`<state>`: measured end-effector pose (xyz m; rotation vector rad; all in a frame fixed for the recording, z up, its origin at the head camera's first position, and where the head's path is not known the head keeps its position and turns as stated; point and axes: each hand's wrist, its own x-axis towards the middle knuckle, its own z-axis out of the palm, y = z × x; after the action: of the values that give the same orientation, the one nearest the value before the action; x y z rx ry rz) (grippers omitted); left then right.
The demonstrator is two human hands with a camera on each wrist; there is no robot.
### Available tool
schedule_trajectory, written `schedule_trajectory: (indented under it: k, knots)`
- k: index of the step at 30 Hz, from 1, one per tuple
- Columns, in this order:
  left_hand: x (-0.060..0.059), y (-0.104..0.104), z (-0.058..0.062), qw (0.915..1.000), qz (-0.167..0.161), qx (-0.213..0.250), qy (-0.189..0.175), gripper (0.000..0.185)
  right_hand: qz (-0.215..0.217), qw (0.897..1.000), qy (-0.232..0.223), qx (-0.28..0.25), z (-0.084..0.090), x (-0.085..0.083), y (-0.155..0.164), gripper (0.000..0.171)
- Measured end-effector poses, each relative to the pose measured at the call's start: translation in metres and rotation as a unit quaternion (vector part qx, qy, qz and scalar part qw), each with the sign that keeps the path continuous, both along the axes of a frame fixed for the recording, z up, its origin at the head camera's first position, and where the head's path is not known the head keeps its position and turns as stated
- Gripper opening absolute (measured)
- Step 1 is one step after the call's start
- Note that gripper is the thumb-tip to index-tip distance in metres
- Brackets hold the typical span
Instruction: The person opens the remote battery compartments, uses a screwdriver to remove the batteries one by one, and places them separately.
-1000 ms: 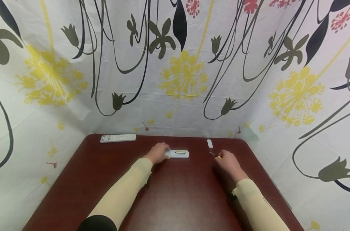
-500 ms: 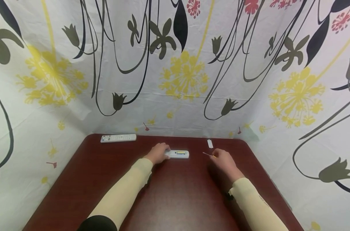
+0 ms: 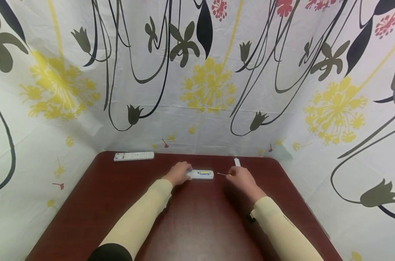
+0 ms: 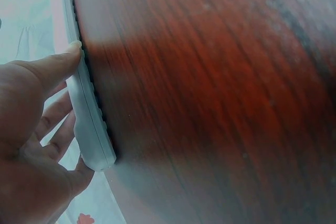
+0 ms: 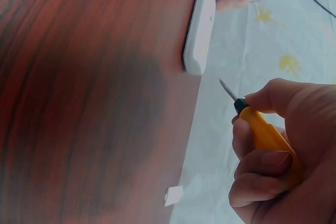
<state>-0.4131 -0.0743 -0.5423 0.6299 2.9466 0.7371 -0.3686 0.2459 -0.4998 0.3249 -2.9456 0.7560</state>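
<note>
A small white remote lies back up on the dark red table, its yellow battery bay showing. My left hand grips its left end, thumb along one side and fingers behind the remote. My right hand holds a yellow-handled screwdriver with its thin tip pointing left, a short way off the remote's right end. A small white cover piece lies just beyond the right hand.
A longer white remote lies at the table's far left corner. Flowered curtain walls close in the table on the back and both sides. The small white piece sits near the table's far edge.
My right hand with the screwdriver has moved left, from beside the small cover piece toward the remote's right end. The left hand and remote have stayed put.
</note>
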Motion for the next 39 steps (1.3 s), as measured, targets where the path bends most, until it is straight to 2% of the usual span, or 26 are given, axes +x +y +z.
schedule_trajectory:
  k: [5,10,16,22,29,39]
  knots:
    - [0.001,0.001,0.0,1.0,0.001,-0.004,0.005,0.032,0.022,1.0,-0.009,-0.002,0.004,-0.003,-0.014,0.008]
    - [0.001,0.002,0.0,0.9999,0.005,-0.011,0.007,0.032,0.044,0.999,-0.021,-0.002,0.012,-0.005,-0.026,0.015]
    - [0.0,0.002,0.0,0.9998,0.006,-0.016,0.009,0.032,0.053,0.998,-0.028,0.03,0.017,-0.013,-0.036,0.022]
    - [-0.001,0.002,0.0,0.9998,0.001,-0.015,0.01,0.032,0.053,0.996,-0.05,0.047,0.02,-0.018,-0.043,0.021]
    - [-0.001,0.002,-0.001,0.9999,0.003,-0.014,0.009,0.032,0.072,0.994,-0.016,0.083,0.026,-0.02,-0.053,0.02]
    - [0.0,0.002,0.001,0.9999,0.004,-0.01,0.004,0.032,0.083,0.986,-0.014,0.145,0.033,-0.029,-0.062,0.026]
